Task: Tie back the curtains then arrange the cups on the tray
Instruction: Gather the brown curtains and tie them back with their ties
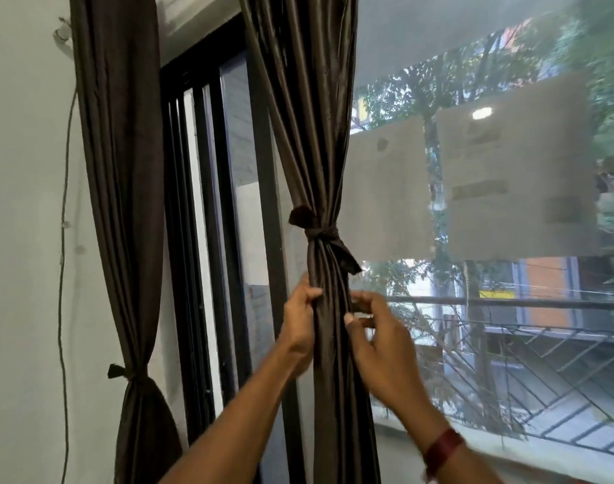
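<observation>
Just above both hands, the tieback (321,235) is knotted round the gathered curtain (309,134), one tail hanging free. Below it, the folds are pinched by the left hand (300,319) at one edge and gripped by the right hand (382,347) at the other. Should they be tugged down hard, the tieback could be dragged loose and the gather spilled. Beyond the left hand a second curtain (120,169) is tied; cups and tray are not shown.

A thin cord (67,162) hangs left of the black window frame (188,274); two paper sheets (515,169) stick right of it.
</observation>
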